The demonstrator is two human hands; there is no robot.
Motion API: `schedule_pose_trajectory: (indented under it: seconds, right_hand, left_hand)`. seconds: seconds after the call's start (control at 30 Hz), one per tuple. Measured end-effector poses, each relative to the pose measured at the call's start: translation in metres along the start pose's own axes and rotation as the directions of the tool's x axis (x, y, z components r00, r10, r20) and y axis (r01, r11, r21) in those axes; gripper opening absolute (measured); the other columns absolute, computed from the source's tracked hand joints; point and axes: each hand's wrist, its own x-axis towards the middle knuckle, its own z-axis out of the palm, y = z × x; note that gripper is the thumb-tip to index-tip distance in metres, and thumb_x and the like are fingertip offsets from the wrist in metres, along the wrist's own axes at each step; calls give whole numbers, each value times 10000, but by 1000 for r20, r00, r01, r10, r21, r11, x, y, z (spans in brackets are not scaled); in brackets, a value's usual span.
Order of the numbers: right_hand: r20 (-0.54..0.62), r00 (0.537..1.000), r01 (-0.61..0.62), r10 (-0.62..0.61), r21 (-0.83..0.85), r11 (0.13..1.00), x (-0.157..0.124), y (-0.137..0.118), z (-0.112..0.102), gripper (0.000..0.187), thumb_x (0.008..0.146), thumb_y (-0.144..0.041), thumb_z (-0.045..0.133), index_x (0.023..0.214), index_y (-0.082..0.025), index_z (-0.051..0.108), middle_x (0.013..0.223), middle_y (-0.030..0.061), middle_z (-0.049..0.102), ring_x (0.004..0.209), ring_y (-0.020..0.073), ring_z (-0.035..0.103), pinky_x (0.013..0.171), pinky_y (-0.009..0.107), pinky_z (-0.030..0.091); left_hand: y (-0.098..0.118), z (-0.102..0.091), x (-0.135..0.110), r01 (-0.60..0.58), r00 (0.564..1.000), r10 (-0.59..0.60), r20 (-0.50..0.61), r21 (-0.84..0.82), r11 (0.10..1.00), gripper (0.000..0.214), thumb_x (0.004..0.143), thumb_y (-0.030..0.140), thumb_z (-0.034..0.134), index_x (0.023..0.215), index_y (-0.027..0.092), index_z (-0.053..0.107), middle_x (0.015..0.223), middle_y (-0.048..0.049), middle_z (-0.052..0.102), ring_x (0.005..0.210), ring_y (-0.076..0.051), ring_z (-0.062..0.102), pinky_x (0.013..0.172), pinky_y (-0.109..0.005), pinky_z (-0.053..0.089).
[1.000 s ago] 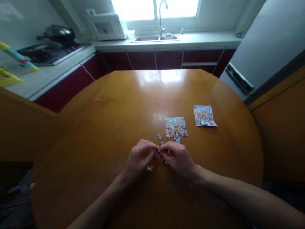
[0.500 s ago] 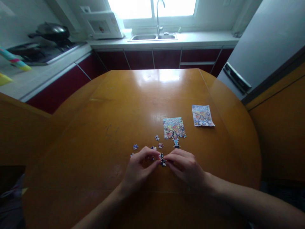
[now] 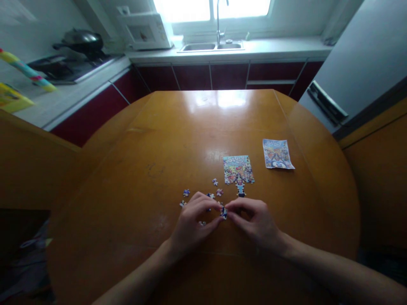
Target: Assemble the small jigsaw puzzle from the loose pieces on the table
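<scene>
Toward the near edge of the round wooden table (image 3: 152, 140), both hands meet, right over the middle. The left hand (image 3: 193, 226) is curled, thumb and forefinger pinched tight on a small dark puzzle piece (image 3: 224, 212). The right hand (image 3: 256, 222) mirrors it, fingertips closed on the same piece from the other side (one piece or two pressed together, too small to tell). Whether the piece rests on the wood or sits just above it, I cannot tell.

Loose pieces (image 3: 186, 192) lie scattered just beyond the knuckles, a few of them between the hands and the assembled puzzle section (image 3: 238, 169). That section lies flat further toward the table's centre, with one piece jutting from its near edge. A printed picture sheet (image 3: 277, 153) lies out toward the right edge, near the section but clear of it.

Past the far edge runs the kitchen counter (image 3: 273, 44), with a sink (image 3: 210, 46) under a bright window, a microwave (image 3: 144, 30) to its left and a wok (image 3: 83, 40) on the hob. A grey fridge (image 3: 356, 55) stands at the right.
</scene>
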Motion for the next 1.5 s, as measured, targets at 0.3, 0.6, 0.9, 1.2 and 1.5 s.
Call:
schedule_pose_trajectory:
  seconds: [0.3, 0.6, 0.9, 1.2, 1.5]
  right_hand:
    - [136, 972, 203, -189, -100, 974, 5, -4, -11, 110, 901, -167, 653, 980, -206, 719, 938, 54, 711, 846, 153, 674, 755, 309, 570]
    - [132, 928, 373, -348, -323, 870, 17, 7, -49, 155, 927, -172, 597, 978, -232, 730, 943, 70, 703, 876, 183, 651, 760, 349, 566]
    - [26, 954, 260, -299, -569, 780, 34, 38, -82, 149, 916, -202, 625, 934, -262, 761, 964, 51, 730, 914, 214, 617, 827, 402, 515]
    - [137, 953, 297, -271, -604, 740, 50, 31, -56, 187, 935, -194, 587, 900, -261, 758, 952, 36, 741, 918, 218, 594, 837, 404, 484]
    - [146, 945, 318, -294, -631, 708, 51, 41, -49, 171, 954, -213, 586, 905, -237, 748, 959, 33, 742, 920, 215, 584, 833, 397, 488]
  left_hand:
    - [-2, 1, -3, -67, 998, 66, 15, 36, 997, 241, 824, 123, 728, 1032, 228, 663, 878, -30, 717, 822, -182, 625, 717, -321, 541]
    - [-7, -5, -4, -64, 997, 65, -40, 37, 997, 374, 854, 185, 714, 1210, 246, 615, 905, -41, 706, 835, -196, 630, 723, -332, 539]
    - [-8, -7, -4, -5, 1000, 5, -13, -12, 1000, 333, 909, 118, 564, 1219, 234, 603, 887, -34, 655, 815, -167, 618, 702, -302, 530]
    - [-7, -9, -5, -12, 1000, 11, -27, -33, 999, 352, 904, 91, 557, 1222, 233, 604, 878, -34, 662, 795, -168, 628, 702, -311, 541]
    - [-7, -14, -6, -33, 999, 31, -43, -50, 998, 356, 903, 65, 549, 1226, 205, 601, 872, -40, 664, 791, -160, 618, 710, -308, 536]
